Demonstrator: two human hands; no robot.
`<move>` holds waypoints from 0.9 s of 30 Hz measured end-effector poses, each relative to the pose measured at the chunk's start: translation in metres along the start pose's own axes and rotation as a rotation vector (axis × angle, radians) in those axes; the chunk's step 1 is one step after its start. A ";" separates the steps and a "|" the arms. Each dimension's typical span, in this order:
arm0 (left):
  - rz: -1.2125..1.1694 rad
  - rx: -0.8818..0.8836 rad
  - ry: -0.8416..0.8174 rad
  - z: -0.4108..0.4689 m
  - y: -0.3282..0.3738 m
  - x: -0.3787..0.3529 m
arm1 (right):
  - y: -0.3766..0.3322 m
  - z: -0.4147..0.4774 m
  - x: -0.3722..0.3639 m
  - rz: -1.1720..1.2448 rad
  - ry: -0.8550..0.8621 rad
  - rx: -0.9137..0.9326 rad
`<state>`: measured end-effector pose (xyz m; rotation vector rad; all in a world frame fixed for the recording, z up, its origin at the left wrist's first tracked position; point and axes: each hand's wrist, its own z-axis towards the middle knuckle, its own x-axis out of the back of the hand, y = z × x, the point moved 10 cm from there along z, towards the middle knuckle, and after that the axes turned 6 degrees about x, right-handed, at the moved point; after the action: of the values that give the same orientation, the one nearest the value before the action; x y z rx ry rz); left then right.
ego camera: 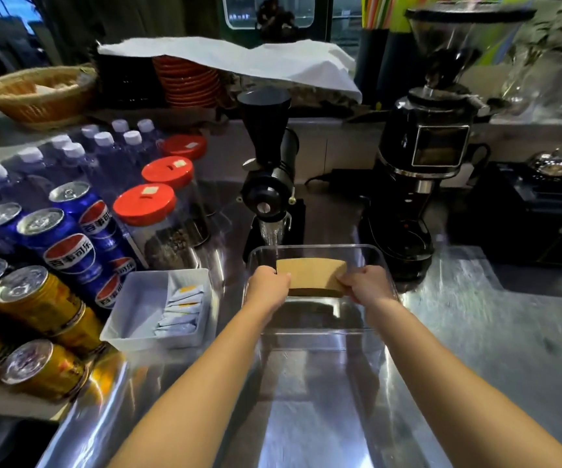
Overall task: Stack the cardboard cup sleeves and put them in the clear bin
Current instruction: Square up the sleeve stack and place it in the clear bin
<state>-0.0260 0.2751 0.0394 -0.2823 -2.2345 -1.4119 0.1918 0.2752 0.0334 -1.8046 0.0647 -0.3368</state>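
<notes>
A stack of flat brown cardboard cup sleeves (pixel 311 274) is held over the inside of the clear bin (pixel 316 336), which stands on the steel counter in the middle of the view. My left hand (pixel 267 282) grips the stack's left end. My right hand (pixel 365 283) grips its right end. Both hands reach in over the bin's rim. The stack's dark shadow or reflection lies on the bin floor just below it. Whether the stack touches the floor I cannot tell.
A white tray (pixel 131 319) with sachets sits left of the bin. Blue and gold drink cans (pixel 60 241), water bottles and red-lidded jars (pixel 144 204) crowd the left. Two black coffee grinders (pixel 269 170) (pixel 421 170) stand behind the bin, a black box (pixel 526 214) at right.
</notes>
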 end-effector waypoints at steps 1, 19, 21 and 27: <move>0.015 0.020 -0.003 0.003 -0.002 -0.002 | 0.002 0.003 -0.003 -0.016 -0.007 0.001; 0.207 0.170 0.051 0.034 -0.015 -0.016 | 0.029 0.046 -0.020 -0.399 0.010 -0.051; 0.244 0.163 0.057 0.034 -0.012 -0.016 | 0.028 0.047 -0.021 -0.494 0.001 -0.032; 0.403 0.075 0.100 0.026 0.007 -0.013 | 0.020 0.041 -0.022 -0.671 0.003 -0.004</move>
<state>-0.0197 0.3020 0.0294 -0.5855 -2.0027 -1.1003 0.1845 0.3129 0.0009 -1.7892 -0.5491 -0.8096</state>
